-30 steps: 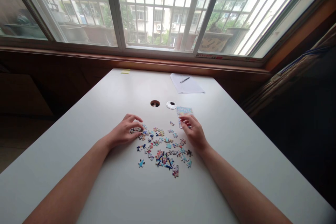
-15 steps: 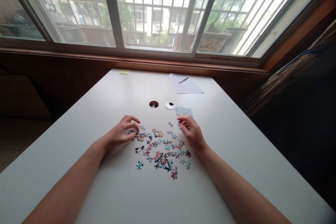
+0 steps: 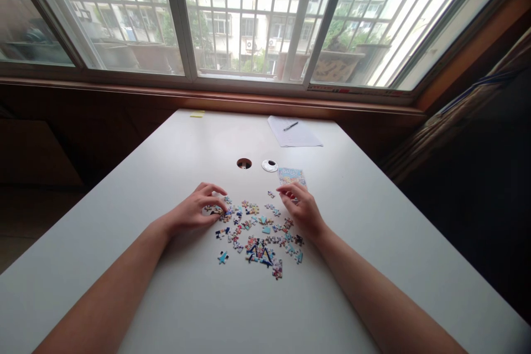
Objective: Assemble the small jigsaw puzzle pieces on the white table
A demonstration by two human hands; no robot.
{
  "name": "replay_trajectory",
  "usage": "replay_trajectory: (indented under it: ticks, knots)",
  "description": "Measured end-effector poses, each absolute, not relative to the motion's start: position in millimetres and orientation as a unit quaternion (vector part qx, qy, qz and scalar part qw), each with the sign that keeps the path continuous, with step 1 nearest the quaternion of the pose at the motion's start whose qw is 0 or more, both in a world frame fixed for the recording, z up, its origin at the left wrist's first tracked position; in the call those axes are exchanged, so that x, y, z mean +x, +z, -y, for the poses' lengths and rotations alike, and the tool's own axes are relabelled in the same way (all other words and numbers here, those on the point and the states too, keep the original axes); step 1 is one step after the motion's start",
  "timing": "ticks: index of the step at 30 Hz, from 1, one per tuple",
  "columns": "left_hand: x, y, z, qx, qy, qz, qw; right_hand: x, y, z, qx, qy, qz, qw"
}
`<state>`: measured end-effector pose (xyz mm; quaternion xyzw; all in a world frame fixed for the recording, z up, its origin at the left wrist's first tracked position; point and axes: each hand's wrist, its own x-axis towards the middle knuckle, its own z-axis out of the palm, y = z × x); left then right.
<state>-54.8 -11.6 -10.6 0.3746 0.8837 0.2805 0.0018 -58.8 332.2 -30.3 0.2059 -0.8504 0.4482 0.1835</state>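
Observation:
Several small colourful puzzle pieces point(image 3: 265, 214) lie scattered on the white table point(image 3: 166, 166) between my hands. A partly joined dark cluster point(image 3: 259, 253) sits at the near side of the scatter. My left hand point(image 3: 194, 211) rests at the left edge of the scatter, with its thumb and curled fingers pinched on a dark puzzle piece point(image 3: 214, 209). My right hand point(image 3: 305, 210) hovers at the right edge, just in front of a small picture card point(image 3: 291, 174). Its fingers are bent together, and what they hold is too small to make out.
A round cable hole point(image 3: 244, 163) and its white cap point(image 3: 269, 165) lie beyond the pieces. Farther back are a sheet of paper point(image 3: 299, 137) with a pen point(image 3: 291, 126) and a yellow note point(image 3: 197, 114). A wooden sill and barred windows close the far side.
My right hand has lifted off the card's near edge, with its fingertips shifted slightly left. My left hand has stayed on the pieces at the left and only flexed its fingers.

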Motion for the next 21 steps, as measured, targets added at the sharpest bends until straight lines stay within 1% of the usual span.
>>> replay_trajectory:
  ticks: [21]
  knots:
    - [-54.1,-6.6,11.3,0.371,0.298,-0.879,0.018,-61.6,-34.1,-335.5,0.187,0.457,0.85,0.182]
